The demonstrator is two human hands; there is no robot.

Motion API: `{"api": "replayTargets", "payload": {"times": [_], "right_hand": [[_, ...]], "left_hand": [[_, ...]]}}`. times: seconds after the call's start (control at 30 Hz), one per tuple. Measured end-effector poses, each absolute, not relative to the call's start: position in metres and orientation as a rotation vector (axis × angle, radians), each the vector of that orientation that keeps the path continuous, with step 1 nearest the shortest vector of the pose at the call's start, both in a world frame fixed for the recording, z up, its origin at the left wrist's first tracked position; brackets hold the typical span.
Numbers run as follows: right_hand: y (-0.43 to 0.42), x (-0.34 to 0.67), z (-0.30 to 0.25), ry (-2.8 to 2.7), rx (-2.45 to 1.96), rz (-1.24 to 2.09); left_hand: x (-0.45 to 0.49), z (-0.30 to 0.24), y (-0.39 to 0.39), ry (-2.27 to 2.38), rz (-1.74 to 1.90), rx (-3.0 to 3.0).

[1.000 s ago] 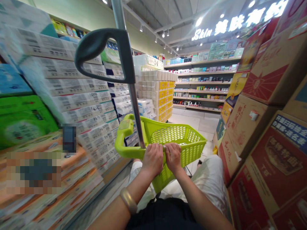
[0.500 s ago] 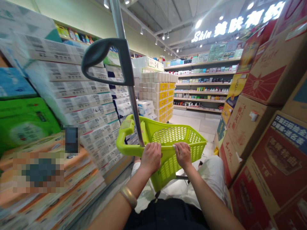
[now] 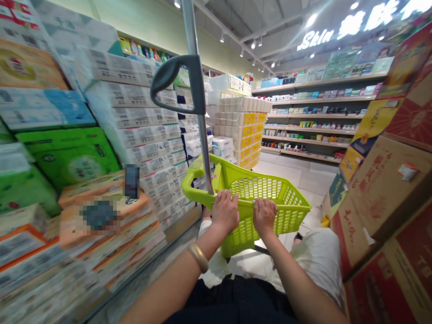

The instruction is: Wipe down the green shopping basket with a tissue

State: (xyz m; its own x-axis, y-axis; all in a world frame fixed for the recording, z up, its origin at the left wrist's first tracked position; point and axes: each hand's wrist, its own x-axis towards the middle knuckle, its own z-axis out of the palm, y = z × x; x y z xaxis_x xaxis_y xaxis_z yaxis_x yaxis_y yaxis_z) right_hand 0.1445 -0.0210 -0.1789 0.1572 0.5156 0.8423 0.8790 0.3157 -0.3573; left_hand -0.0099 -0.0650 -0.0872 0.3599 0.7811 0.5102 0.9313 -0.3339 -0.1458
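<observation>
Flanking a green basket (image 3: pixel 248 226), white packs (image 3: pixel 135 121) rise to its left and cartons (image 3: pixel 378 189) to its right, with stocked shelves (image 3: pixel 317 116) well beyond it. The basket stands just before a person, beside white-trousered legs (image 3: pixel 319 252). A metal pole (image 3: pixel 205 153) rises at its left end, the gray handle (image 3: pixel 198 85) on it untouched. By the look of it, the hold is made: both hands are on the basket, though how much work is left cannot be judged from this spot. Bare forearms (image 3: pixel 290 267) reach forward to it, palms down. The left hand (image 3: pixel 225 211), nearer its pole end, curls fingers over its near rim; the right hand (image 3: pixel 265 217), slightly apart along that rim, grips likewise. A bracelet (image 3: pixel 197 258) circles the left forearm.
</observation>
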Motion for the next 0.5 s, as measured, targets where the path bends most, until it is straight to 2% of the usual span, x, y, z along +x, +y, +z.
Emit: {"api": "replayTargets", "payload": {"times": [0.23, 0.5], "right_hand": [[-0.02, 0.132, -0.172, -1.533, -1.41, -0.419], [-0.014, 0.141, -0.173, -1.632, -1.514, -0.393]], "left_hand": [[0.013, -0.116, -0.063, -1.428, -0.399, -2.341], [-0.005, -0.113, -0.046, -1.513, -0.275, -2.34]]}}
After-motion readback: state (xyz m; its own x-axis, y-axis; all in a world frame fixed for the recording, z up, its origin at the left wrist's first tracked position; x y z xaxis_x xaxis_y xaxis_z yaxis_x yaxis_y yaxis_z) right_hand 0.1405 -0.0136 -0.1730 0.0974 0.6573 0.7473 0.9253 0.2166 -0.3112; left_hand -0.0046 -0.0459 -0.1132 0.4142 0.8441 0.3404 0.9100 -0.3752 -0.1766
